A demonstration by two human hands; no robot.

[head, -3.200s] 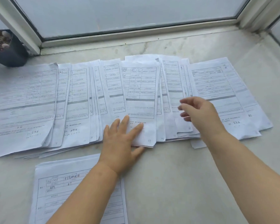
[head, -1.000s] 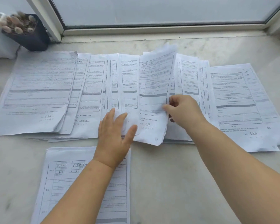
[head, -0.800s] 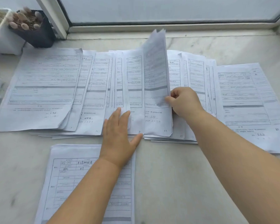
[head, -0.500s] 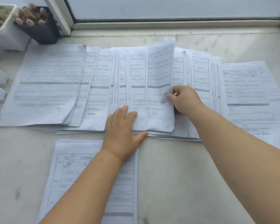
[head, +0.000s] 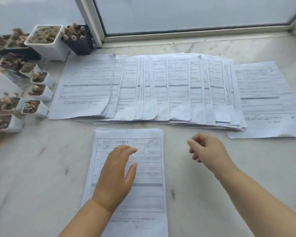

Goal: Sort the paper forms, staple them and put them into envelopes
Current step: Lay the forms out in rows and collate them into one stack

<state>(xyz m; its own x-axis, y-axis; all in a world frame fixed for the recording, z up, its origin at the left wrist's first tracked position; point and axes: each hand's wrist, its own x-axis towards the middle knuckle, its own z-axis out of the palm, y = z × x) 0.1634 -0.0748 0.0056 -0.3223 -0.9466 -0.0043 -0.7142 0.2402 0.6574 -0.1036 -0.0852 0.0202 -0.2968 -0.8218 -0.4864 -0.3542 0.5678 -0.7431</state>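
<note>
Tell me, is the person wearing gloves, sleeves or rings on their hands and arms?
No. The left hand and right hand are bare, with no gloves. Both forearms are bare as far as the picture shows, so no sleeves appear. No ring, watch or bracelet shows on the fingers or wrists.
</note>
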